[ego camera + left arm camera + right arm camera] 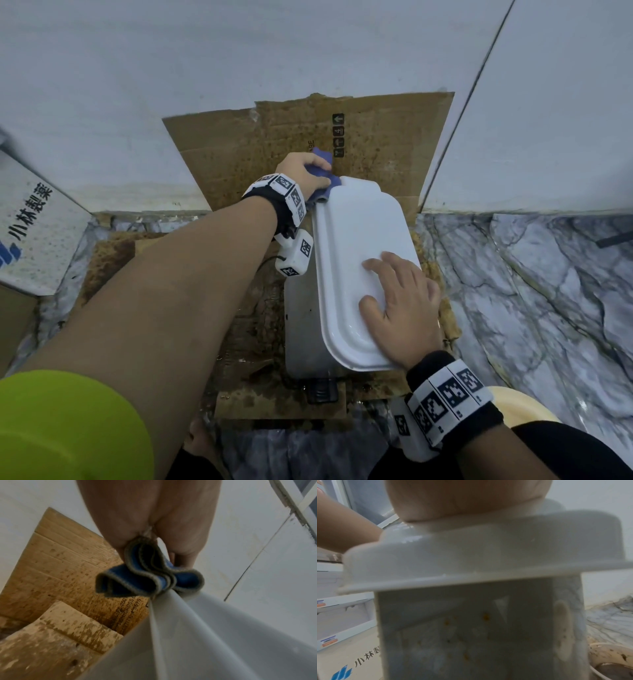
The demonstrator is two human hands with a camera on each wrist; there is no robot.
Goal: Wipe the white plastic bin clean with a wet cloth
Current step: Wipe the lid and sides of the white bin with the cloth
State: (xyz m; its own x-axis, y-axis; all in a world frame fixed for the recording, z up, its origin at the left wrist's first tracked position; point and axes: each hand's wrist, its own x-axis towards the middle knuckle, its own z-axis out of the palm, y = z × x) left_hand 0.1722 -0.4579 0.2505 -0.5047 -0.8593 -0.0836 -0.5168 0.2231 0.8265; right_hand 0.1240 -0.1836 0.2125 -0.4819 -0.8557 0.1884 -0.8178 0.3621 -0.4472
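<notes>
**Inspector:** Report the position of the item under cleaning.

**Operator:** The white plastic bin [356,253] lies upside down across a stained metal box [301,325]; that box stands on grease-spotted cardboard [376,137] in the corner of a marble floor [531,291]; more cardboard leans against the wall behind.

**Inspector:** Step in hand?

**Operator:** Wiping the far left corner of the bin's rim, in my judgement; the broad upturned base looks glossy and clean, so I take the edges to be what is left.

**Inspector:** How is that done properly?

**Operator:** I would keep the folded cloth wrapped over the lip so both faces are wiped in one pass; draw it along the rim towards me rather than dabbing; keep the other hand bearing down, since the bin overhangs the box and could tip or slide; keep the cloth off the dirty cardboard just beside it.

**Inspector:** State of your fingers.

**Operator:** My left hand [301,171] is closed tight round the blue cloth [147,574]; the wrist view shows it bunched in folds between thumb and fingers, its lower fold touching the bin's edge; my right hand [400,308] lies flat on the near part of the base, fingers [376,265] straight and slightly spread, pressing and gripping nothing.

**Inspector:** Anything else nearby?

**Operator:** A printed carton [30,222] at my left; a soiled bowl [611,661] at my right.
</notes>
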